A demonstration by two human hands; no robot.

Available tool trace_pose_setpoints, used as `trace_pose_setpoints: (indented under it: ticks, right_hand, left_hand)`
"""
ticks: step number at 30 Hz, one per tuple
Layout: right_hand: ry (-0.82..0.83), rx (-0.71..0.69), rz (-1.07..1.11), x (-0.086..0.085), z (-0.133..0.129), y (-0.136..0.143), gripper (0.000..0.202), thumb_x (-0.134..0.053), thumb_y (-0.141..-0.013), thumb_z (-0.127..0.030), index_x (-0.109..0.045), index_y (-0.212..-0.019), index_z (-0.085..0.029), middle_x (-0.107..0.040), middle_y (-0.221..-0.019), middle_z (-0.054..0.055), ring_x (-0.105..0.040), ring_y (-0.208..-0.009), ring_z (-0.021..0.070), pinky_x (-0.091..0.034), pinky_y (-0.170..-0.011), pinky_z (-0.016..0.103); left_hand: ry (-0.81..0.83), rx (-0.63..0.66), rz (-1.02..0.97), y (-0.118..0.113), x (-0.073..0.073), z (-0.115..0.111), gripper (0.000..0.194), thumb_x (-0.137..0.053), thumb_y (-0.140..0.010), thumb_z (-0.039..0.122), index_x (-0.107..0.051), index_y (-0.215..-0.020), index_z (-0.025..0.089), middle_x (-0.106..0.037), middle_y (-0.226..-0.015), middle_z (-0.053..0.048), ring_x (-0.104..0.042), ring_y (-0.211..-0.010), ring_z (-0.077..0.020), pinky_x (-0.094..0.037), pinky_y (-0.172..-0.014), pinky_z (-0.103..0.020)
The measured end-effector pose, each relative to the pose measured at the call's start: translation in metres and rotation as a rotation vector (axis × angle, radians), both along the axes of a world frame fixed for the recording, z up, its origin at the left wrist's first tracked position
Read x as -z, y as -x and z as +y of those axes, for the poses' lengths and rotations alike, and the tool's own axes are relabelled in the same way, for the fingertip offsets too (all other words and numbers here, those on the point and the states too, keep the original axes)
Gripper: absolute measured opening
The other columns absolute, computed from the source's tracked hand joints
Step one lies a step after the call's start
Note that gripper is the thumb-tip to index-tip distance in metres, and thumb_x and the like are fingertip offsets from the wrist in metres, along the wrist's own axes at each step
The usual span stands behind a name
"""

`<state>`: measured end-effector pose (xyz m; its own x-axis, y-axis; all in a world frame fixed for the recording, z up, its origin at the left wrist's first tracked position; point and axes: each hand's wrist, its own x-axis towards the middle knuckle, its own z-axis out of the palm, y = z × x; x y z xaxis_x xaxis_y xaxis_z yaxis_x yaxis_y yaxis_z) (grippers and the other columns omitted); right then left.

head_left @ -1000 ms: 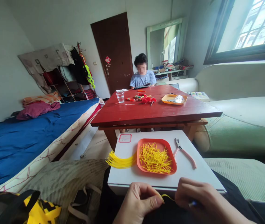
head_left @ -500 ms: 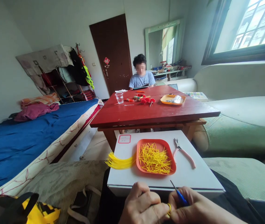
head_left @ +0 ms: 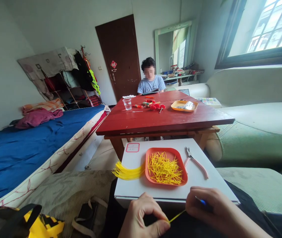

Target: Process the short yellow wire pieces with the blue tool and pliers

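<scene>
- One strand (head_left: 177,216), looped a moment before, ran straight near the closest edge of the box (head_left: 133,190), seemingly drawn tight.
- Left hand (head_left: 145,216), now apart from the right hand (head_left: 206,206), pinched it.
- Right hand clenched it and a blue tool (head_left: 203,201).

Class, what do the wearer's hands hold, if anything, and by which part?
A yellow strand, by opposite ends of its visible stretch, between left hand and right hand; the right also holds a blue tool, part unclear.

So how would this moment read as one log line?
left hand: pinching yellow strand | right hand: holding same strand, blue tool | white box: orange tray of yellow pieces, pliers, yellow bundle
</scene>
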<state>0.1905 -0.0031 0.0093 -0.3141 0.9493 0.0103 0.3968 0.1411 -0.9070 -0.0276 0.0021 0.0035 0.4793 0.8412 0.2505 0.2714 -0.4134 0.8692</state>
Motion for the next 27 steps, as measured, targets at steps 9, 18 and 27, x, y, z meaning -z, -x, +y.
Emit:
trace_pose_setpoints:
  ticks: [9,18,27]
  right_hand:
    - [0.105,-0.025,0.035,-0.001,-0.006,0.013,0.018,-0.053,-0.071,-0.027,-0.046,-0.056,-0.020,-0.039,-0.053,-0.006,-0.031,-0.052,0.0120,-0.026,-0.050,0.026]
    - [0.634,-0.095,0.480,-0.004,-0.004,0.022,0.013,-0.062,-0.056,-0.025,-0.051,-0.058,-0.018,-0.038,-0.044,-0.011,-0.023,-0.040,0.0047,-0.016,-0.041,0.020]
    - [0.841,-0.153,0.546,-0.009,-0.002,0.025,0.022,-0.069,-0.049,-0.026,-0.048,-0.051,-0.019,-0.037,-0.035,-0.012,-0.022,-0.030,0.0024,-0.009,-0.030,0.019]
  left_hand:
    - [0.086,-0.163,-0.042,-0.005,0.007,-0.004,0.028,-0.065,-0.075,0.042,-0.069,-0.064,0.017,-0.063,-0.059,-0.002,-0.054,-0.059,-0.0144,-0.040,-0.060,-0.025]
    - [-0.819,-0.030,0.039,-0.020,-0.005,0.002,0.017,-0.054,-0.087,0.023,-0.063,-0.075,0.013,-0.065,-0.059,-0.003,-0.053,-0.055,-0.0125,-0.045,-0.056,-0.025]
    - [-1.149,0.004,0.276,-0.019,-0.018,0.001,0.025,-0.045,-0.090,0.008,-0.061,-0.071,0.013,-0.057,-0.052,0.002,-0.050,-0.053,-0.0111,-0.046,-0.062,-0.024]
